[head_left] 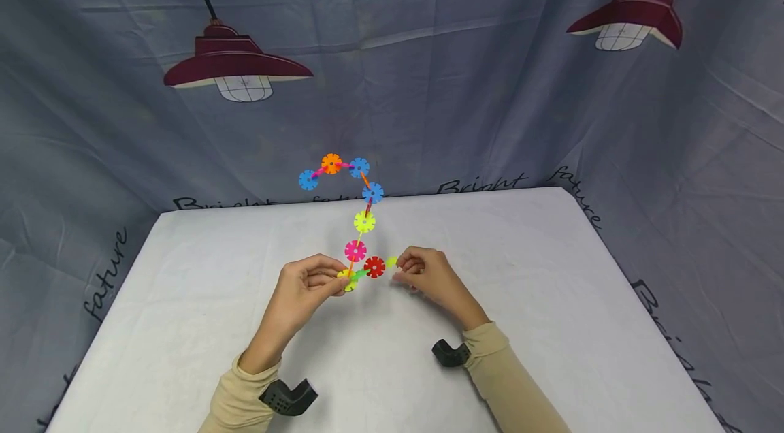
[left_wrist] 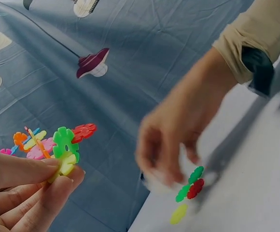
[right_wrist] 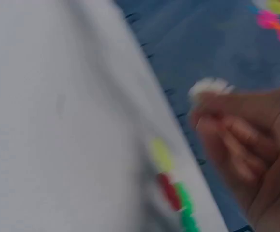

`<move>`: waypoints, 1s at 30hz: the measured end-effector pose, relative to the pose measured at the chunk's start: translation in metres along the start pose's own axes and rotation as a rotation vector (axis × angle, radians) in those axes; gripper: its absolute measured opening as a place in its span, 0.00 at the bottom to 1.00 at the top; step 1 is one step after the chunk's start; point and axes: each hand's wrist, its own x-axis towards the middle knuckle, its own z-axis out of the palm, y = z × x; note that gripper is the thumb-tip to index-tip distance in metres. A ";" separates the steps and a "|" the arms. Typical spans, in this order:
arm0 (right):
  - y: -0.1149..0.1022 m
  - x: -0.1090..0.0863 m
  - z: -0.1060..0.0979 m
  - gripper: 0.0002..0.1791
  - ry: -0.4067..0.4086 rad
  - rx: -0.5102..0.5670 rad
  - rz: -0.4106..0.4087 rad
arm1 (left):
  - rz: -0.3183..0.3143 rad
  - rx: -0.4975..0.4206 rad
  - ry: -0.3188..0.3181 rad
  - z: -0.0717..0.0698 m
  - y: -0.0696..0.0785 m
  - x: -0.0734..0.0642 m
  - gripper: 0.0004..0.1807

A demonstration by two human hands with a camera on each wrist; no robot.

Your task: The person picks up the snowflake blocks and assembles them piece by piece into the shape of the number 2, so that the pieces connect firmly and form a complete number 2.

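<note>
A long curved chain of notched plastic discs, with a pink disc (head_left: 355, 250) partway along, rises from my left hand (head_left: 309, 280). The thumb and fingers of that hand pinch a yellow disc (left_wrist: 67, 165) in the chain. Beyond it, a green disc (left_wrist: 64, 142) slots into a red disc (head_left: 375, 267). My right hand (head_left: 429, 273) is just right of the red disc and apart from the left. Between its thumb and finger it pinches a whitish disc (right_wrist: 210, 87), blurred in the right wrist view.
On the white table (head_left: 184, 324), below the right hand, lie a loose yellow disc (left_wrist: 178, 214), a red disc (left_wrist: 195, 188) and green discs (left_wrist: 196, 174) close together. A grey printed curtain (head_left: 392, 92) hangs behind the table.
</note>
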 end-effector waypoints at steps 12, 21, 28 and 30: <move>-0.035 -0.011 -0.022 0.08 0.018 0.309 -0.180 | -0.027 -0.030 -0.020 -0.002 0.000 0.000 0.12; -0.038 -0.014 -0.021 0.07 0.021 0.261 -0.258 | -0.017 -0.053 -0.056 -0.003 -0.001 0.000 0.12; -0.041 -0.016 -0.021 0.09 0.004 0.203 -0.354 | -0.036 -0.065 -0.075 -0.002 -0.001 0.000 0.13; -0.041 -0.016 -0.021 0.09 0.004 0.180 -0.380 | -0.042 -0.065 -0.081 -0.002 -0.001 0.000 0.13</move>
